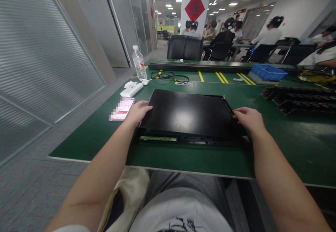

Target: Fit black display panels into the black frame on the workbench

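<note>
A large flat black panel lies on the green table in front of me, over a black frame. A narrow green circuit strip shows along the frame's near edge. My left hand grips the panel's left edge, fingers curled over the top. At the right edge my right hand holds the panel near a thin black strip. The panel's near side looks slightly raised off the frame.
A phone lies left of my left hand, with a white device and water bottle behind it. Black cables lie farther back. A blue bin and stacked black parts sit right. People sit at distant tables.
</note>
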Tool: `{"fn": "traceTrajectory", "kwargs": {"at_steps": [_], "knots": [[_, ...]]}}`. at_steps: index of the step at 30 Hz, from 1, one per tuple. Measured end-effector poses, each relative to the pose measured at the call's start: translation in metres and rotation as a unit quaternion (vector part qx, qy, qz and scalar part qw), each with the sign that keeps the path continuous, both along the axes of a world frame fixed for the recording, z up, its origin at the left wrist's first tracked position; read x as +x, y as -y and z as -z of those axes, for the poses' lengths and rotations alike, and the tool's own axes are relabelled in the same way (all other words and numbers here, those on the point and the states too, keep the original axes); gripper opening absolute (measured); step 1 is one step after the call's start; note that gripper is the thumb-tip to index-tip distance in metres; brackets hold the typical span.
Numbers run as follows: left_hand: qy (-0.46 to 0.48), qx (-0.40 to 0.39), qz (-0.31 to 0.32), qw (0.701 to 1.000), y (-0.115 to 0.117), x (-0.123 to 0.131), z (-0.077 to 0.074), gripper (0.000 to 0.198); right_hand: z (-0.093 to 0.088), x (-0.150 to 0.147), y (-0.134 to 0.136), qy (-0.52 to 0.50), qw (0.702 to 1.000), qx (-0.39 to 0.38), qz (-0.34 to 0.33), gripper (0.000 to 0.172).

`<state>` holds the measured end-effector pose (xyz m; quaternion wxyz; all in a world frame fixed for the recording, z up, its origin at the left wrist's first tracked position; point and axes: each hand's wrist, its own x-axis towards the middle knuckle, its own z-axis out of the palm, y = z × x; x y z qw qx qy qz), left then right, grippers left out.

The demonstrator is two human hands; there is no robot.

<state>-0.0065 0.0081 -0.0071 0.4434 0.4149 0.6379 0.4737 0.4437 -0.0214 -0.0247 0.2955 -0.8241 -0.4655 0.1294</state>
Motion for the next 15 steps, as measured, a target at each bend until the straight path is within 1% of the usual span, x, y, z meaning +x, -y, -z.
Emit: {"fn": "traceTrajectory", "kwargs": {"at_steps": [4,7,10,15], "knots": [[0.037,0.022,0.004,0.999,0.001,-0.002,0.0,0.035,-0.001,-0.002,0.001,-0.017,1.0,0.008,0.002,0.023],[0.046,0.033,0.007,0.998,-0.001,-0.004,0.003,0.035,-0.002,-0.002,0.001,-0.028,1.0,0.012,0.004,0.024],[0.024,0.034,0.005,0.999,-0.004,-0.008,0.008,0.039,-0.003,-0.003,0.001,-0.034,0.999,0.007,0.007,0.024],[-0.049,0.056,0.012,0.997,-0.01,-0.014,0.017,0.042,-0.003,-0.003,0.001,-0.045,0.999,0.02,0.007,0.024]]}}
